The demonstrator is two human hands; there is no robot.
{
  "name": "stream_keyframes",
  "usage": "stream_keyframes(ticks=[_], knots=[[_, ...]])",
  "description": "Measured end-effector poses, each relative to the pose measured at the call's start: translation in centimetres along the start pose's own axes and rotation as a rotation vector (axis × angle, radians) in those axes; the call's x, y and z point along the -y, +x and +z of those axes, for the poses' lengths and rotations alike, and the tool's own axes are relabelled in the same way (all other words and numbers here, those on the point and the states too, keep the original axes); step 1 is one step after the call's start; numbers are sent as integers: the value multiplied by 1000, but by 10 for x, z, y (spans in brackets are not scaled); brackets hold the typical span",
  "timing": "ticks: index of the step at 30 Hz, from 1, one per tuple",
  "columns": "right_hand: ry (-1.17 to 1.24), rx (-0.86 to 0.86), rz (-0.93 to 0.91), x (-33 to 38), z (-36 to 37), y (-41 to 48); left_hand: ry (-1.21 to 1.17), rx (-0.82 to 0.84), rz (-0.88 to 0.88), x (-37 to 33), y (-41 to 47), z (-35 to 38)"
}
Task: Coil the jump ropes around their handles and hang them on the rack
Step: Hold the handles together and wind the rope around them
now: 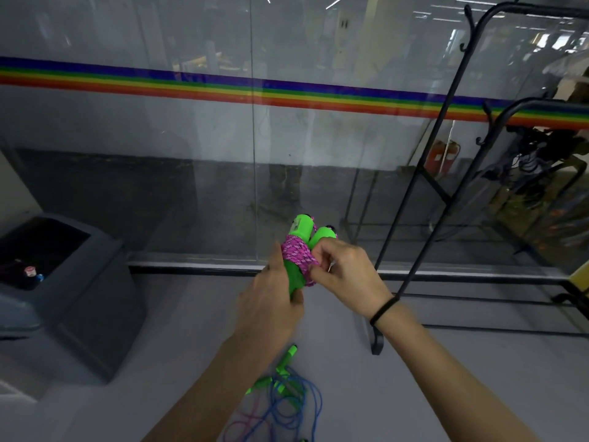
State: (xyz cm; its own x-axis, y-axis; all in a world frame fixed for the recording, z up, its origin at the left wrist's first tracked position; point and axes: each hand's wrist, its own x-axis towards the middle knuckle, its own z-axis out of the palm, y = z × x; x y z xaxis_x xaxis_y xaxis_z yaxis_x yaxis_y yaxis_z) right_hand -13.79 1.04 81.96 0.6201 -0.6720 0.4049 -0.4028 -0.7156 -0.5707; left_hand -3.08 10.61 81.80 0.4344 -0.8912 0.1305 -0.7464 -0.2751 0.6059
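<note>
We see both hands held in front of the body, close together. The left hand (274, 298) is closed around the lower end of a pair of bright green foam jump-rope handles (301, 229), which point up and away from us. A pink and white braided rope (299, 255) is wound in many turns around the middle of these handles, just above the left hand. The right hand (345, 271) touches the coil from the right side, its fingers curled and pinching the rope at the edge of the coil; a thin black band (384, 311) sits on its wrist.

Below the hands, on the pale grey floor (178, 330), lies a loose tangle of blue and pink thin jump ropes with green handles (283, 390).

To the right of the right hand stands a black metal rack with hooks (446, 129), in front of a glass wall with a rainbow stripe (223, 87). Well to the left of the left hand there is a dark grey plastic bin (79, 291).
</note>
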Motion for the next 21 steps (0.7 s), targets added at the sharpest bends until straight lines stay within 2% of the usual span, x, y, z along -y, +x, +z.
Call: stream_keyframes(ticks=[7, 12, 16, 21], knots=[[3, -108, 6, 4, 7, 3, 15, -8, 24, -5, 2, -4], [213, -51, 115, 11, 3, 4, -216, 5, -1, -3, 4, -10], [296, -38, 133, 18, 0, -2, -287, -16, 34, 1, 0, -11], [207, -37, 149, 18, -5, -8, -352, -44, 38, 7, -8, -3]])
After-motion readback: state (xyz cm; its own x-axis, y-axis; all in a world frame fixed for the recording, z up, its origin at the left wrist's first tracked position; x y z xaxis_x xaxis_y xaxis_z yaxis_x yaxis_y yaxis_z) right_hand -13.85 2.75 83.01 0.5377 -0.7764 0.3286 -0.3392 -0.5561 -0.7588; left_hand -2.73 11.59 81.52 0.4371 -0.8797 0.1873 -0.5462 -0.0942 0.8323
